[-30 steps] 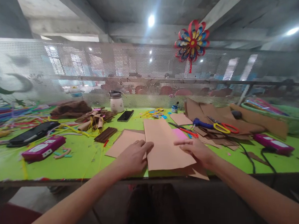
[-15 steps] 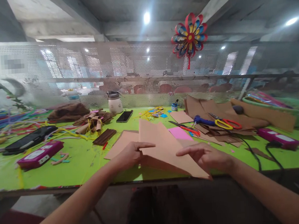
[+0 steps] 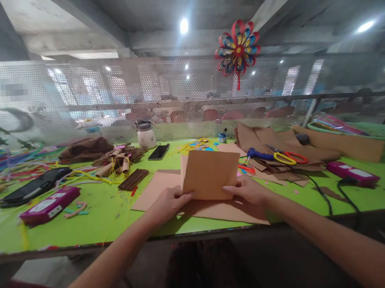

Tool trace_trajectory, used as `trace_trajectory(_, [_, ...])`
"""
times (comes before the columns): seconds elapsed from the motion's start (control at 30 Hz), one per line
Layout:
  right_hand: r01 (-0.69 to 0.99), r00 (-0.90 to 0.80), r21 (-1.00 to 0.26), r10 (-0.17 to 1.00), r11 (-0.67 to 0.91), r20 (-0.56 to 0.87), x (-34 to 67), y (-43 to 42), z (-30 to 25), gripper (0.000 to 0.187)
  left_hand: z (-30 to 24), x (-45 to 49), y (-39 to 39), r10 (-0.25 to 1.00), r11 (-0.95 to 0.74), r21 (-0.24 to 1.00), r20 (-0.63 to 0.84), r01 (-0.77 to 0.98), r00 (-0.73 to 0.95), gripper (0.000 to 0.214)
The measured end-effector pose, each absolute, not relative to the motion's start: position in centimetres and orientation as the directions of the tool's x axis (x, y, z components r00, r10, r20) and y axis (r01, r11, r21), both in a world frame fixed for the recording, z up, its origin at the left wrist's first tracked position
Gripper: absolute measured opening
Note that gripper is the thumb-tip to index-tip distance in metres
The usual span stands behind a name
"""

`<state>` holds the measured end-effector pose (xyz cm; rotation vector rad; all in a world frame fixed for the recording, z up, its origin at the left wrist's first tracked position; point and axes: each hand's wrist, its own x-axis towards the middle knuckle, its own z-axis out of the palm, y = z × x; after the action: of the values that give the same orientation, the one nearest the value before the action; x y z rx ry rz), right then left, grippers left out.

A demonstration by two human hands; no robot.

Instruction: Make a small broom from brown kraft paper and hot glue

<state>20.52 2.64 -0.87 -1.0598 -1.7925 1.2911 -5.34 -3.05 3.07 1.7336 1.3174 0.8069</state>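
A tan sheet of card paper (image 3: 211,175) stands raised between my two hands, with a fold-like edge along its left side. My left hand (image 3: 171,201) pinches its lower left corner, thumb in front. At the lower right, my right hand (image 3: 247,189) grips it the same way, thumb on the near face. Beneath lies another part of tan paper (image 3: 229,211), flat near the table's front edge; I cannot tell whether it joins the raised sheet. Left of it rests a further tan sheet (image 3: 152,190) on the green table.
Scissors (image 3: 289,157), a blue glue gun (image 3: 260,154) and brown paper (image 3: 270,141) lie to the right. Purple power strips (image 3: 51,205) sit at both sides. A phone (image 3: 159,152), a jar (image 3: 145,134) and brown strips (image 3: 134,179) are behind my left hand.
The tan paper, slanting between my hands before, now has a squarish face raised upright towards me. My extended index fingers have given way to thumbs pressing its lower corners.
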Motion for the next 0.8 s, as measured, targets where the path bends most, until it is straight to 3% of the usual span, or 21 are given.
trace_trajectory(0.1, [0.260, -0.430, -0.954, 0.902, 0.152, 0.026, 20.1, 3.5, -0.9, 0.030, 3.9, -5.0, -2.3, 0.958, 0.086, 0.966, -0.147, 0.245, 0.246, 0.044])
trace_trajectory(0.23, [0.228, -0.424, -0.958, 0.903, 0.175, 0.064, 19.5, 3.7, -0.4, 0.023, 3.3, -4.4, -0.7, 0.975, 0.151, 0.988, -0.147, -0.011, 0.166, 0.037])
trace_trajectory(0.33, [0.221, -0.377, -0.958, 0.922, 0.184, 0.090, 19.4, 3.1, -0.3, 0.023, 1.9, -4.1, 0.1, 0.995, 0.078, 0.996, -0.075, 0.032, -0.070, 0.036])
trace_trajectory(0.43, [0.234, -0.285, -0.951, 0.949, 0.203, 0.133, 19.3, 2.6, -0.1, 0.025, 1.0, -4.1, 0.2, 0.979, 0.001, 0.982, 0.038, 0.189, -0.198, 0.039])
trace_trajectory(0.57, [0.280, -0.225, -0.930, 0.958, 0.236, 0.176, 18.6, 2.5, 0.2, 0.026, 1.3, -4.0, -0.3, 0.968, -0.058, 0.937, 0.137, 0.345, -0.210, 0.035])
trace_trajectory(0.7, [0.316, -0.213, -0.916, 0.959, 0.248, 0.187, 18.1, 2.7, 0.1, 0.014, 1.8, -3.7, -0.9, 0.962, -0.089, 0.936, 0.169, 0.340, -0.213, 0.033])
trace_trajectory(0.8, [0.246, -0.264, -0.935, 0.946, 0.254, 0.188, 18.4, 2.5, -0.1, 0.018, 1.9, -3.6, -1.1, 0.958, -0.122, 0.939, 0.196, 0.321, -0.208, 0.034])
